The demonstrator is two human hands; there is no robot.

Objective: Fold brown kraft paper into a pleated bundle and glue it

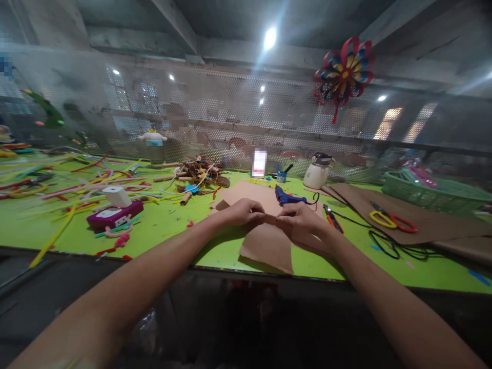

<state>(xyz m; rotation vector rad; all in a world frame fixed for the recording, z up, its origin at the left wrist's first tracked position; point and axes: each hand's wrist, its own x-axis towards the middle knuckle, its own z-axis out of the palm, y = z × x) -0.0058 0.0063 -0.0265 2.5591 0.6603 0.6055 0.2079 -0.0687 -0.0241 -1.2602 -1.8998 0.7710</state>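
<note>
My left hand (pixel 243 211) and my right hand (pixel 300 221) meet fingertip to fingertip over a sheet of brown paper (pixel 269 246) lying on the green table (pixel 169 225). Both hands are closed, fingers curled and pinched together where they touch. What they pinch is too small to make out; it may be the paper's edge. A blue glue gun (pixel 289 197) lies just behind my right hand on more brown paper (pixel 246 193).
Scissors with yellow and red handles (pixel 392 220) lie on brown card at the right, beside a black cord (pixel 388 247) and red pliers (pixel 332 218). A green basket (pixel 434 192) stands at the far right, a white kettle (pixel 315 174) behind. Coloured strips and a purple box (pixel 114 214) litter the left.
</note>
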